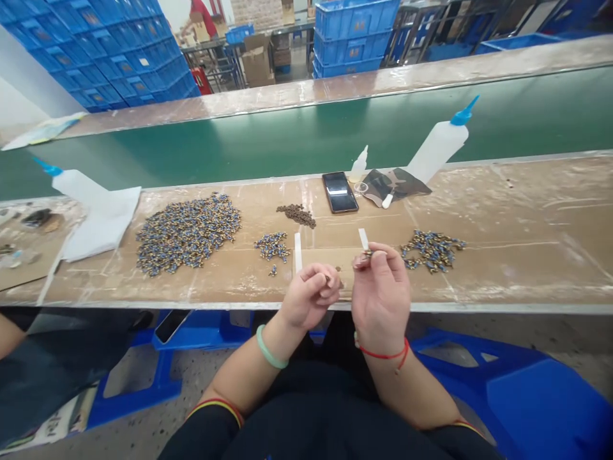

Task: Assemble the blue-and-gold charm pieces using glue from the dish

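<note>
My left hand, above the bench's front edge, is closed in a pinch on a tiny dark brown piece, mostly hidden by the fingers. Just to its right my right hand pinches a small brass-coloured part, partly covered by the thumb. Right of it lies a pile of small blue-and-gold metal parts. A smaller pile of the same parts sits left of my hands, and a large heap is farther left. Small brown pieces are scattered behind. White strips lie on the cardboard.
A phone, a small dropper bottle and a camouflage cloth lie at the back. White squeeze bottles with blue tips stand tilted on both sides. A green belt runs behind. Blue stools flank me; another person's arm shows left.
</note>
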Demonstrator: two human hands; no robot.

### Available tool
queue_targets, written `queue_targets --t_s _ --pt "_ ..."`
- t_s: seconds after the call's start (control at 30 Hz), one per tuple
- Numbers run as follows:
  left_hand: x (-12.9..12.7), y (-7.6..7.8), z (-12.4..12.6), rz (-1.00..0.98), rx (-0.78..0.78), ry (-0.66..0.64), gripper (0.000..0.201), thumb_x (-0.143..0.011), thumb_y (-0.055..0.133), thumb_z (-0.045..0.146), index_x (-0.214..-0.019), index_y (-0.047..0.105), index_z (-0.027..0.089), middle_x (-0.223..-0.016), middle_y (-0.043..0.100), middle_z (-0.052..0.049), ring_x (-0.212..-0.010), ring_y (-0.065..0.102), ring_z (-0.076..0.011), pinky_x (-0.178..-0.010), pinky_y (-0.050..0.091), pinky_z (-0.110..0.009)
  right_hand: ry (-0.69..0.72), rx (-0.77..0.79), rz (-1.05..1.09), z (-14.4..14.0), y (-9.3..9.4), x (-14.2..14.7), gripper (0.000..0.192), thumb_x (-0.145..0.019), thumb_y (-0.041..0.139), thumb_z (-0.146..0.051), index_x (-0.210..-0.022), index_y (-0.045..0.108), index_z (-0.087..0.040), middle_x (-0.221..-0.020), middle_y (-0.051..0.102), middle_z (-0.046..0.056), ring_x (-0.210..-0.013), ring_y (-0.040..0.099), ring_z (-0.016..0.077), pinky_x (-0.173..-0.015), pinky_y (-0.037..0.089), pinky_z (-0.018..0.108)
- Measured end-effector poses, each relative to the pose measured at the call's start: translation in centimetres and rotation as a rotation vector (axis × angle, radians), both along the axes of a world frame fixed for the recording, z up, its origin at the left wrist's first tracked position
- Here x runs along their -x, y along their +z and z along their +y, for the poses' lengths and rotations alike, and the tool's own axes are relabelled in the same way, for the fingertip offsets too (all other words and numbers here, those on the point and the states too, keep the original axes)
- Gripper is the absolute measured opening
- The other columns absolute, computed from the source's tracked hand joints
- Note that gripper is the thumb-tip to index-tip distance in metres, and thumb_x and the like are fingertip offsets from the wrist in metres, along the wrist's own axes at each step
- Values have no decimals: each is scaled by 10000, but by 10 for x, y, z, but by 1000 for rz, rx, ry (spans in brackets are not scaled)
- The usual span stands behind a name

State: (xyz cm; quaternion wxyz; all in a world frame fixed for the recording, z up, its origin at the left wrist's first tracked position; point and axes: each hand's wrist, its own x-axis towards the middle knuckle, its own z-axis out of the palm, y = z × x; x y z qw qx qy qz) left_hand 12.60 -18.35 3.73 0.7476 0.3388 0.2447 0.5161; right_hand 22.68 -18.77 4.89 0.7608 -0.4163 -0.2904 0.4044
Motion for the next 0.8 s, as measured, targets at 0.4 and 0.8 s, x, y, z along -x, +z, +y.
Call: queue_targets --t_s 0.4,0.8 --pt "-11 -56 -32 250 27 20 460 -645 969 542 -724 741 151 -789 724 -71 -766 643 -179 -765 518 -331 -273 -62 -320 2 -48 -13 207 -922 748 -416 -1018 780 -234 -948 702 45 -846 652 202 -791 500 364" --pt "-33 -50 -33 448 -155 291 490 -677 915 642 -769 834 168 -810 771 -125 -774 704 -229 -750 583 -364 -336 8 -268 5 -31 -14 144 -830 799 -374 -959 855 -403 -877 682 39 -686 563 236 -658 331 438"
